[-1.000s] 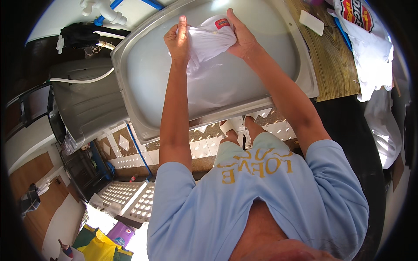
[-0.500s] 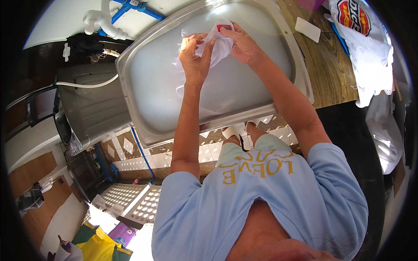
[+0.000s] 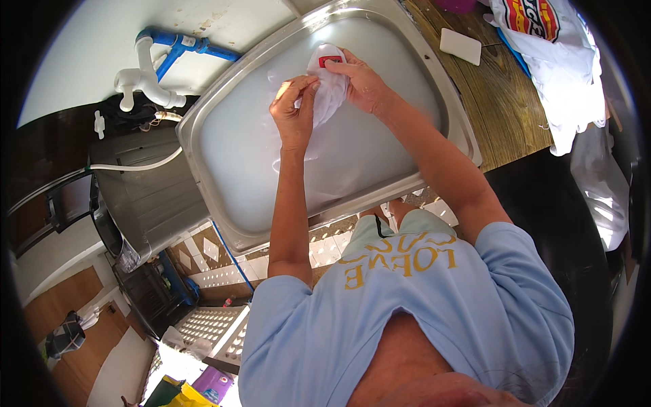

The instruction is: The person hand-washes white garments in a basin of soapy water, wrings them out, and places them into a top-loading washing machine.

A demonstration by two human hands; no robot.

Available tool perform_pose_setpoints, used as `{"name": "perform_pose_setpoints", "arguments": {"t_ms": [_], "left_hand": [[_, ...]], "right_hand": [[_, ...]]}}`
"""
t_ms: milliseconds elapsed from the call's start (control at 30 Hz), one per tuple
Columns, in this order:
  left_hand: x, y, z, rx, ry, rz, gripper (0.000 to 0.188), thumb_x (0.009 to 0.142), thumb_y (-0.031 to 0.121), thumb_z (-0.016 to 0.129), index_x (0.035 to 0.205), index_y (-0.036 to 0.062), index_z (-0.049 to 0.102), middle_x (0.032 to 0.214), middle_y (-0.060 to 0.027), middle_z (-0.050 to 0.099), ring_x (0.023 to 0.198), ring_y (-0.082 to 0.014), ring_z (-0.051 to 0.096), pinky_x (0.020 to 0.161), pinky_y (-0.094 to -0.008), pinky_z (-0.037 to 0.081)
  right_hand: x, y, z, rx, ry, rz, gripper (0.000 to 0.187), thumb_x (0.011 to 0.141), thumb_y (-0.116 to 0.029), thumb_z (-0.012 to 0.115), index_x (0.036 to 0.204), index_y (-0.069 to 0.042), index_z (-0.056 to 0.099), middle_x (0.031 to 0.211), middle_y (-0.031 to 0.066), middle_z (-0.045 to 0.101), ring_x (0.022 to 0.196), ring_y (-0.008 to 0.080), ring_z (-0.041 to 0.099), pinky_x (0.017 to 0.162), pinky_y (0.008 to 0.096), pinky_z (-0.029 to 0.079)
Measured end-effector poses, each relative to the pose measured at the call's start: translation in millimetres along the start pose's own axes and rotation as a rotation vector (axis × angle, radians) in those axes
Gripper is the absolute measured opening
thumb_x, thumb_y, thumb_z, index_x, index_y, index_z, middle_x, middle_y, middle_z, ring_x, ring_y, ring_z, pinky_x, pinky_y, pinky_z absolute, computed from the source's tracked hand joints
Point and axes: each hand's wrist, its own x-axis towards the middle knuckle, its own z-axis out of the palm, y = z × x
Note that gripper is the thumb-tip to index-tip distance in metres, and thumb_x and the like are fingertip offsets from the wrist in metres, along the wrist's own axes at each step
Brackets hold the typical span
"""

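A wet white garment (image 3: 330,95) with a red patch (image 3: 330,62) is held up over the sink (image 3: 192,142), which is filled with cloudy water; the rest of the cloth trails into the water. My right hand (image 3: 363,83) grips it at the far side, thumb lying by the red patch. On the near left edge of the cloth, my left hand (image 3: 296,112) is closed in a pinch, thumb against the fingers. Part of the fabric behind its fingers is hidden.
A white bar of soap (image 3: 460,47) lies on the wooden counter (image 3: 505,108) to the right. Beyond it, a white printed garment (image 3: 556,74) hangs over the edge. At the far left are a white tap (image 3: 139,81) and blue pipes (image 3: 186,46).
The left thumb and fingers have come together on the cloth. The whole view has shifted a little, so hands and sink appear slightly lower and farther left.
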Motion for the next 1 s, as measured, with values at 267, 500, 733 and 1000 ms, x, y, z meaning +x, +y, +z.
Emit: {"name": "perform_pose_setpoints", "arguments": {"t_ms": [267, 500, 733, 1000], "left_hand": [[77, 9, 19, -0.070, -0.136, 0.075, 0.005, 0.084, 0.000, 0.064, 0.089, 0.0009, 0.065, 0.088, -0.0050, 0.061, 0.078, -0.0109, 0.057, 0.073, -0.0249, 0.048], [180, 17, 140, -0.431, -0.318, 0.158, 0.009, 0.083, 0.001, 0.059, 0.075, 0.0048, 0.060, 0.062, 0.0012, 0.054, 0.056, -0.0093, 0.050, 0.052, -0.0249, 0.040], [222, -7, 118, -0.083, -0.582, -0.029, 0.026, 0.088, 0.028, 0.058, 0.091, 0.0022, 0.065, 0.080, -0.0046, 0.063, 0.071, -0.0123, 0.058, 0.067, -0.0264, 0.046], [116, -44, -3, -0.394, -0.761, -0.701, 0.064, 0.092, 0.057, 0.041, 0.113, -0.0001, 0.061, 0.109, -0.0062, 0.062, 0.106, -0.0170, 0.053, 0.095, -0.0295, 0.039]], "right_hand": [[6, -11, -9, 0.101, 0.142, 0.030, 0.033, 0.087, -0.005, 0.054, 0.119, -0.006, 0.046, 0.110, 0.0093, 0.059, 0.097, 0.0202, 0.061, 0.085, 0.0372, 0.053], [8, -14, -7, 0.085, 0.185, 0.023, 0.040, 0.088, -0.005, 0.055, 0.126, -0.006, 0.043, 0.113, 0.0097, 0.059, 0.100, 0.0201, 0.061, 0.088, 0.0365, 0.052], [4, -21, -10, 0.034, 0.187, -0.009, 0.044, 0.087, -0.009, 0.057, 0.128, -0.005, 0.041, 0.114, 0.0091, 0.058, 0.101, 0.0182, 0.060, 0.089, 0.0343, 0.051], [-6, -38, 3, 0.027, -0.062, -0.064, 0.045, 0.088, -0.015, 0.056, 0.129, -0.004, 0.043, 0.111, 0.0082, 0.058, 0.101, 0.0180, 0.059, 0.088, 0.0330, 0.049]]}}
